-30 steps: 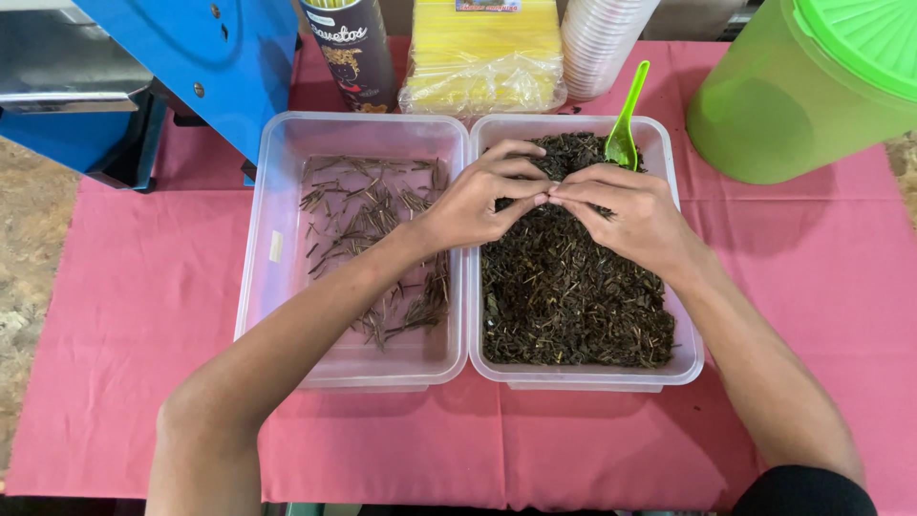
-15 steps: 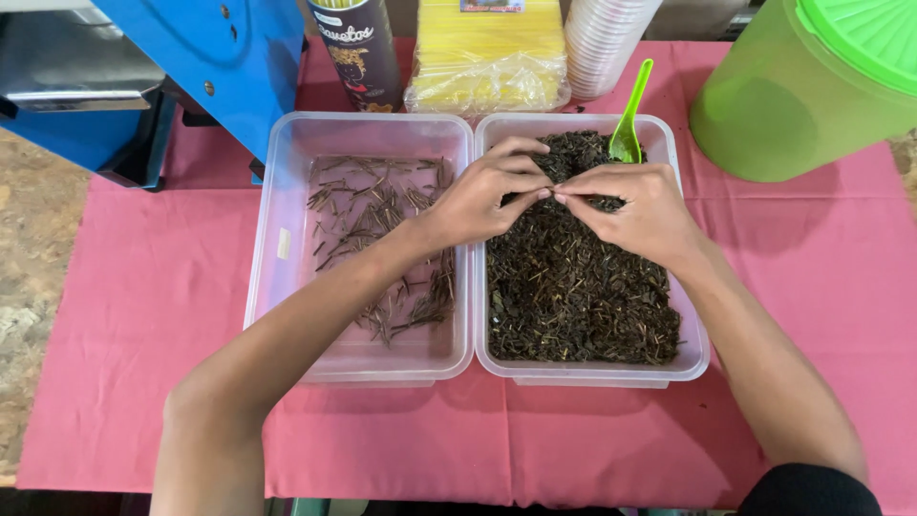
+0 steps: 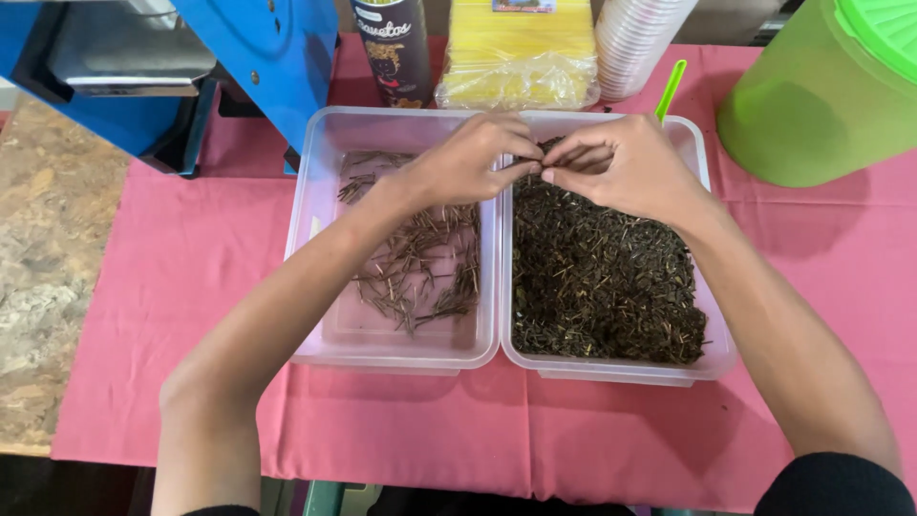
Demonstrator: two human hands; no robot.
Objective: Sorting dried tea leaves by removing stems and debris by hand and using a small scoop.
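**Hands pinched together over far edge of the tubs**

Left hand (image 3: 468, 162) and right hand (image 3: 621, 167) meet fingertip to fingertip above the seam between the two clear tubs, at the far end. Both are curled, thumb against forefinger in a tight pinch. Something thin and dark seems to sit between the tips, probably a stem, but too small to be sure which hand has it.

Right tub (image 3: 714, 355): filled with dark loose leaf (image 3: 602, 277), pale stem bits mixed in. Right hand hovers over its far end.

Left tub (image 3: 315, 287): sparse layer of brown stems (image 3: 420, 268), mostly middle and right side. Left forearm crosses over it from the near left.

Tubs sit touching side by side on a pink cloth (image 3: 172, 315).

Far side: green spoon (image 3: 671, 91) handle sticking up behind the right hand, green jug (image 3: 812, 96) far right, cup stack (image 3: 640, 43), yellow pack (image 3: 521, 48), dark can (image 3: 392, 48), blue machine (image 3: 258, 57) far left.
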